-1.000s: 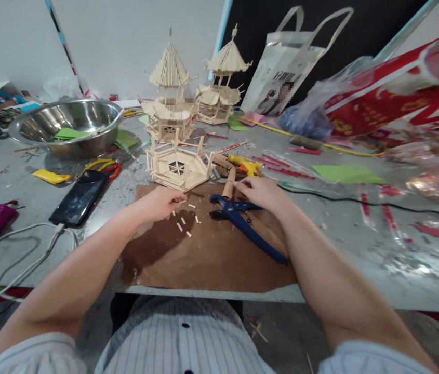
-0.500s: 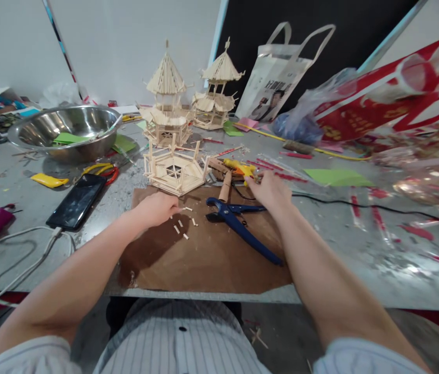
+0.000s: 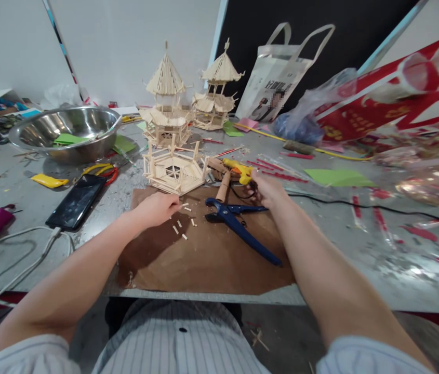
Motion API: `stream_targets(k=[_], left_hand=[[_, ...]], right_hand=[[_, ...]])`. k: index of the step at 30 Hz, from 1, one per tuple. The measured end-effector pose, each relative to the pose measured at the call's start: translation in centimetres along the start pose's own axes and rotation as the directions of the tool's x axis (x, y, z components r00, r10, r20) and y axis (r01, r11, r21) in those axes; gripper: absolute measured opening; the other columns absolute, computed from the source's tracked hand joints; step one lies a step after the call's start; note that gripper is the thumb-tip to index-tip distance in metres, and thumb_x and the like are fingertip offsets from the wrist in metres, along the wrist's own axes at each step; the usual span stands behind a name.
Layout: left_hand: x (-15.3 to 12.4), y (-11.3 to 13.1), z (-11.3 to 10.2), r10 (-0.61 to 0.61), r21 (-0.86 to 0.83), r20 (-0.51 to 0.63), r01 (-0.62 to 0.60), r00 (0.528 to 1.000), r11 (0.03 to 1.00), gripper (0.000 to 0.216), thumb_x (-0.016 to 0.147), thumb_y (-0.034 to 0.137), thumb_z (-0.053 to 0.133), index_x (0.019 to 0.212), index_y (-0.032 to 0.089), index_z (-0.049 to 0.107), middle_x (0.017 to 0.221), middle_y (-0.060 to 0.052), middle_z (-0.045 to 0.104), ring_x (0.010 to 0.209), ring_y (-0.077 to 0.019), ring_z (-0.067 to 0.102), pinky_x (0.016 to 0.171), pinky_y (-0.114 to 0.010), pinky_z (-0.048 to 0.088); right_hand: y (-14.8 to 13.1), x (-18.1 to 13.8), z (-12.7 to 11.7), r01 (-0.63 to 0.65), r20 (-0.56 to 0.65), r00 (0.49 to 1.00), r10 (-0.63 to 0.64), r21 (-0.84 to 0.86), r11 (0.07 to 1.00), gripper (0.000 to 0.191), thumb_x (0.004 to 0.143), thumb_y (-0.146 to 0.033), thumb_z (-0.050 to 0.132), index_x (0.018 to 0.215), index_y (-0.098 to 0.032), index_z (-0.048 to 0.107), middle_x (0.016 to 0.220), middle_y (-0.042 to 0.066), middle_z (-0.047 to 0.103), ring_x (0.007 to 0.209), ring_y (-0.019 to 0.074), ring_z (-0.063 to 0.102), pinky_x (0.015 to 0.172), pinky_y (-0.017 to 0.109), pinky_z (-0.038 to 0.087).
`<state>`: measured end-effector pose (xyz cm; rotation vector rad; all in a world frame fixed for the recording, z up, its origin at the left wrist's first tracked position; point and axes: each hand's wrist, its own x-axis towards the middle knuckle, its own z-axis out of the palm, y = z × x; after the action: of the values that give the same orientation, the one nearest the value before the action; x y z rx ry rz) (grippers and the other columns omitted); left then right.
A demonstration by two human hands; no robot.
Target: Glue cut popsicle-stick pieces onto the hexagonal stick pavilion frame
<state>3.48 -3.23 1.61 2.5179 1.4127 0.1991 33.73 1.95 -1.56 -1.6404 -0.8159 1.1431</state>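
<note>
My left hand [image 3: 160, 209] is closed in a pinch just above the brown board [image 3: 203, 270], with a short wooden stick piece [image 3: 184, 205] poking out at its fingertips. Several similar cut pieces [image 3: 179, 224] lie scattered beside it. On the right, my right hand [image 3: 269, 190] is wrapped round the handle end of a yellow hot glue gun [image 3: 238, 170], whose handle is mostly hidden by the fingers. Blue-handled cutters [image 3: 238, 223] rest between my hands. Behind my left hand stands a six-sided stick frame [image 3: 176, 174] with short upright posts.
Two stick pagodas [image 3: 167, 98] stand at the back. To the left are a steel bowl [image 3: 67, 150], a phone [image 3: 77, 202] on a white cable and a yellow utility knife [image 3: 50, 180]. A black cord [image 3: 359, 204], red strips and plastic bags [image 3: 301, 127] fill the right side.
My right hand has closed further round the glue gun and shifted slightly left, turning the gun a little. My left hand has barely moved; the stick piece shows more clearly at its fingertips.
</note>
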Motion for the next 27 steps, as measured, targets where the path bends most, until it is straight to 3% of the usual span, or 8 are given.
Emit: stream_targets(k=[4, 6, 10, 15, 21, 27], left_hand=[[-0.1, 0.1, 0.1, 0.021, -0.009, -0.011, -0.021, 1.000, 1.000, 0.022, 0.083, 0.030, 0.044, 0.084, 0.019, 0.063, 0.075, -0.004, 0.065, 0.067, -0.0147, 0.057, 0.061, -0.023, 0.039], [-0.1, 0.2, 0.0, 0.032, -0.014, -0.012, -0.032, 0.999, 0.999, 0.022, 0.083, 0.031, 0.045, 0.084, 0.019, 0.063, 0.076, -0.004, 0.065, 0.067, -0.0146, 0.057, 0.061, -0.023, 0.039], [-0.2, 0.4, -0.1, 0.034, -0.005, 0.008, -0.034, 0.999, 0.999, 0.022, 0.083, 0.031, 0.045, 0.083, 0.019, 0.063, 0.076, -0.004, 0.066, 0.066, -0.0142, 0.056, 0.059, -0.023, 0.038], [0.0, 0.3, 0.0, 0.050, 0.037, 0.004, -0.050, 0.999, 0.998, 0.023, 0.083, 0.030, 0.045, 0.080, 0.018, 0.063, 0.076, -0.004, 0.066, 0.064, -0.0135, 0.056, 0.057, -0.023, 0.035], [0.0, 0.0, 0.1, 0.043, -0.014, -0.053, -0.044, 0.998, 0.999, 0.026, 0.083, 0.033, 0.044, 0.078, 0.017, 0.064, 0.068, -0.002, 0.064, 0.058, -0.0111, 0.052, 0.055, -0.022, 0.033], [0.1, 0.1, -0.4, 0.014, -0.127, -0.105, -0.028, 0.994, 0.991, 0.025, 0.083, 0.032, 0.044, 0.073, 0.016, 0.061, 0.060, 0.001, 0.058, 0.056, -0.0091, 0.049, 0.055, -0.021, 0.033]], right_hand=[[0.3, 0.3, 0.5, -0.047, 0.008, 0.999, 0.047, -0.024, 0.999, 0.025, 0.088, -0.038, 0.043, 0.077, -0.017, 0.049, 0.047, -0.003, 0.051, 0.035, 0.0077, 0.046, 0.033, 0.018, 0.035], [0.4, 0.4, 0.9, -0.063, 0.013, 0.998, 0.063, -0.038, 0.997, 0.024, 0.087, -0.037, 0.043, 0.078, -0.016, 0.049, 0.046, -0.002, 0.052, 0.036, 0.0089, 0.049, 0.032, 0.017, 0.034], [0.0, 0.4, 1.0, -0.087, 0.063, 0.994, 0.085, 0.030, 0.996, 0.006, 0.084, -0.019, 0.048, 0.080, -0.015, 0.049, 0.047, -0.003, 0.053, 0.035, 0.0072, 0.048, 0.032, 0.015, 0.034], [-0.8, -0.4, 0.2, -0.110, 0.144, 0.985, 0.096, 0.093, 0.989, 0.007, 0.081, -0.018, 0.044, 0.078, -0.015, 0.049, 0.050, -0.003, 0.055, 0.031, 0.0051, 0.042, 0.028, 0.015, 0.030], [-0.9, -1.0, 0.4, 0.034, 0.128, 0.990, -0.061, 0.203, 0.979, 0.010, 0.068, -0.007, 0.046, 0.072, -0.012, 0.054, 0.057, 0.003, 0.060, 0.045, 0.0088, 0.055, 0.040, 0.018, 0.045], [-1.0, -1.8, 0.8, 0.174, 0.113, 0.975, -0.189, 0.130, 0.976, 0.019, 0.059, -0.003, 0.048, 0.072, -0.014, 0.056, 0.055, 0.000, 0.055, 0.046, 0.0077, 0.050, 0.043, 0.018, 0.044]])
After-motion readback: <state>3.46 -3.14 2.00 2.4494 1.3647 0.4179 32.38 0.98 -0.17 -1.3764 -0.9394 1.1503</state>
